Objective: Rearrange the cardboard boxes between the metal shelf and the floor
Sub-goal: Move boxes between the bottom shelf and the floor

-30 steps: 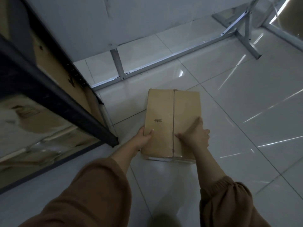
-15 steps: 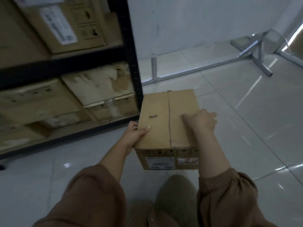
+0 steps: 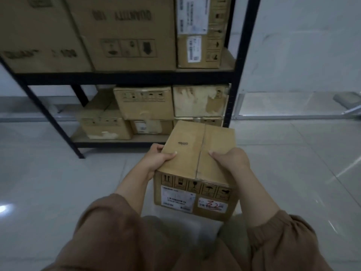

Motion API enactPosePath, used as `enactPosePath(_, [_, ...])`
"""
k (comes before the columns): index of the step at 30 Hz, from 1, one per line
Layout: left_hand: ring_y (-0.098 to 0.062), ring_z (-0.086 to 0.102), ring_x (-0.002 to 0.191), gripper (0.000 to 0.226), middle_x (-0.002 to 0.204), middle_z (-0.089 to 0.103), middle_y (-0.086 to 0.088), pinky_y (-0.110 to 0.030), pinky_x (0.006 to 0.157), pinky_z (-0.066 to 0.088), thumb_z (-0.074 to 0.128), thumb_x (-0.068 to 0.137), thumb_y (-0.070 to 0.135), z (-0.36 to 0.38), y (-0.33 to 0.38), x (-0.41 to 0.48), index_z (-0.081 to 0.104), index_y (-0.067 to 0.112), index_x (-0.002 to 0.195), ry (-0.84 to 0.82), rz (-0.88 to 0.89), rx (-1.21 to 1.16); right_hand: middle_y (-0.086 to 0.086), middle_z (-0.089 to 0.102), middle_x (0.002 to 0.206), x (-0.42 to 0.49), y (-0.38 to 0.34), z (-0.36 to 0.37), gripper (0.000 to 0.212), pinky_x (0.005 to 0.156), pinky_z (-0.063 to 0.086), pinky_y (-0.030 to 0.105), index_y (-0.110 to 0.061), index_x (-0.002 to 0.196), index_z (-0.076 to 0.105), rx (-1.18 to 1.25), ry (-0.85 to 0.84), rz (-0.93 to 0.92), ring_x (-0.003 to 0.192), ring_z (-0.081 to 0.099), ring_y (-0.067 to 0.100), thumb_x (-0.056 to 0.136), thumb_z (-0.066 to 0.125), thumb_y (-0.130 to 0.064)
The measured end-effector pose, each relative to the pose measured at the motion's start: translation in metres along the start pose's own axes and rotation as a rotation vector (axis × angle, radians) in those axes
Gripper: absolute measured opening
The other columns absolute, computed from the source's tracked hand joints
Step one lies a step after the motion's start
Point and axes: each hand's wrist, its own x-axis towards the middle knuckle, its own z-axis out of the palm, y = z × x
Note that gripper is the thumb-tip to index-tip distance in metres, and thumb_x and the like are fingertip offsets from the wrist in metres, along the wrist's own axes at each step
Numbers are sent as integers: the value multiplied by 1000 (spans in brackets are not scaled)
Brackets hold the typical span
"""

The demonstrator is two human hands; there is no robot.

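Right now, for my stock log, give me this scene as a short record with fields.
Held item: cardboard box, seam on top, labels on the near side
Left grip: holds the box's left edge, thumb on top
Right grip: holds its right edge, thumb on top
Shelf: black metal shelf, boxes on both visible levels, some stacked
Floor: pale glossy tiles
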Motion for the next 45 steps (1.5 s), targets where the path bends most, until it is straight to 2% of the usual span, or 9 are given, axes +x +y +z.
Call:
enactPosePath(6, [-22,64,102,54,121,65,-5,-41,88,55,72,88,24,-96,-9,-28,52,22,138,149,29,-91,12,63,124,-27,-77,58,84,74,44,32,-5,127,55,23,-85,-137,112,61,31,74,71,-68])
enactPosePath(10, [-22,64,99,55,119,64,-4,-36,75,56,74,86,27,-151,-13,-36,51,23,137,300,60,-93,10,64,123,-39,-128,94,86,74,47,33,-7,127,56,-35,-116,-239,110,63,30,74,64,-74])
enactPosePath(15, [-21,65,94,52,103,64,2,-39,80,56,73,87,29,-218,-20,-38,52,21,134,422,69,-91,7,65,115,-53,-189,141,81,75,51,33,-9,124,56,-64,-168,-338,102,64,28,75,64,-73])
enactPosePath(18, [-24,66,97,60,114,64,-4,-42,81,57,74,86,30,-258,-28,-35,49,17,139,468,42,-119,6,65,114,-60,-223,168,72,83,54,37,-12,121,59,-97,-193,-408,102,64,26,78,63,-70])
enactPosePath(22, [-25,66,94,56,118,64,-8,-34,69,55,72,88,25,-299,-32,-29,50,15,138,486,38,-184,3,65,108,-66,-261,194,63,75,51,33,-15,116,60,-140,-213,-481,96,63,23,81,61,-68])
enactPosePath(28, [-21,66,87,53,104,64,-1,-30,60,52,71,89,25,-341,-26,-10,51,18,138,516,24,-208,1,63,101,-62,-303,212,59,60,43,29,-15,109,59,-182,-246,-557,86,60,20,82,62,-67])
enactPosePath(36, [-23,66,84,43,104,67,-5,-32,62,52,69,90,25,-377,-18,13,56,20,131,491,-10,-180,1,61,101,-58,-328,226,49,74,52,33,-18,99,55,-159,-237,-592,92,61,21,82,64,-63])
enactPosePath(39, [-23,66,84,43,105,66,-6,-32,63,51,69,90,24,-387,-21,14,56,20,131,499,-10,-187,2,64,105,-59,-333,233,56,73,52,33,-16,106,59,-154,-233,-612,93,62,22,80,65,-66])
enactPosePath(45, [-23,66,88,44,111,66,-8,-33,66,53,68,91,23,-402,-29,15,57,21,133,515,11,-219,-2,59,99,-64,-341,242,44,66,45,30,-22,92,48,-116,-266,-644,87,56,18,82,67,-61])
